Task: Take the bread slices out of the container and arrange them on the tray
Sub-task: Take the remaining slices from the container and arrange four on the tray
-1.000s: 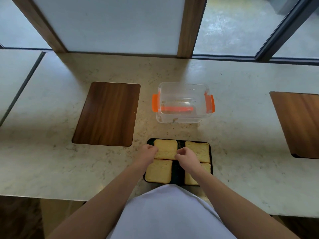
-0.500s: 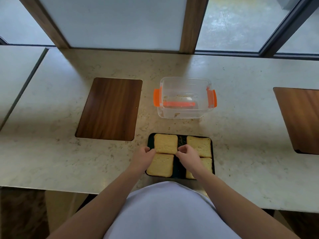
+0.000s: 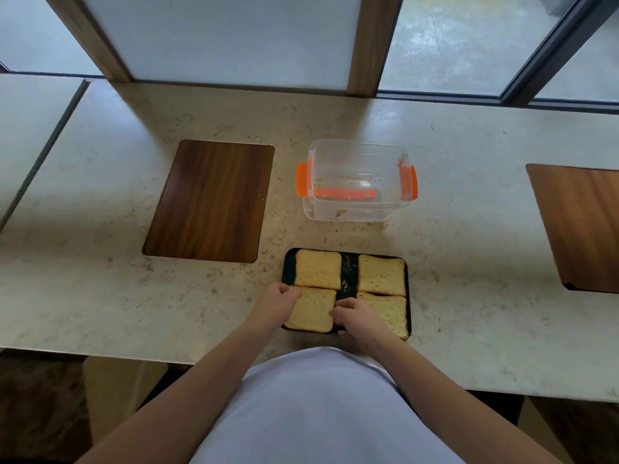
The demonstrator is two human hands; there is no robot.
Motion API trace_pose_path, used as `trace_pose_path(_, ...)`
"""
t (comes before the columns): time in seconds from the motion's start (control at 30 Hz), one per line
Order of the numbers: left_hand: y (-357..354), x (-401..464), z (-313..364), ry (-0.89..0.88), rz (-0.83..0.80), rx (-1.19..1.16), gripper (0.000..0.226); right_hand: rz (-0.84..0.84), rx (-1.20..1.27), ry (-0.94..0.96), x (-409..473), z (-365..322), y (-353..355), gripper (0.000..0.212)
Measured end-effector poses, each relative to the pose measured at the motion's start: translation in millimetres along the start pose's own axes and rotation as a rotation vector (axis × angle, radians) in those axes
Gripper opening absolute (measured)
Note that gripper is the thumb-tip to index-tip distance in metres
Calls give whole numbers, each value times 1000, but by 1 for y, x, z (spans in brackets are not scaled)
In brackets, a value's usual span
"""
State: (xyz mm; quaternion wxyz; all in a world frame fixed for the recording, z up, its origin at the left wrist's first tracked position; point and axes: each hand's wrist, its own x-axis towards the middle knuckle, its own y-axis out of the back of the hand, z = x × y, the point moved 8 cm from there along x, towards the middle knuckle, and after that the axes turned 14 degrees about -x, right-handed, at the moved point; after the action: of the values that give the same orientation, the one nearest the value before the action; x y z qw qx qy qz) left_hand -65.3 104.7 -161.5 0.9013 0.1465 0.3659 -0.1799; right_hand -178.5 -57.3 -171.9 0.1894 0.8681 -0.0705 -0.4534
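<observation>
We think the bread is light, soft and crumbly, so it is better to hold each slice by two opposite crust edges with gentle fingertips and not to press its middle. Four slices lie flat on the dark tray [image 3: 407, 272], two by two. The near left slice [image 3: 313, 311] is between our hands. Our left hand [image 3: 278, 304] touches its left edge with curled fingers, and our right hand [image 3: 356, 318] touches its right edge with bent fingers, just at the gap in the middle of the tray. We cannot tell if the hands really pinch the slice or only push it. The near right slice [image 3: 392, 313] is just beside the right hand. The far left slice [image 3: 317, 268] and the far right slice [image 3: 382, 275] are just beyond our hands. Further beyond them stands the clear container [image 3: 356, 182] with orange clips; we see only crumbs inside, so we judge the arranging is nearly finished.
</observation>
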Motion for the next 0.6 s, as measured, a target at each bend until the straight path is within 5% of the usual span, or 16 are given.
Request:
trace_pose_path(0.4,-9,-1,-1,65,-54,21,10,23,-16,-39,0,7,9,45)
trace_pose_path(0.6,-7,12,6,59,-42,54,62,67,68,-61,8,1,22,58)
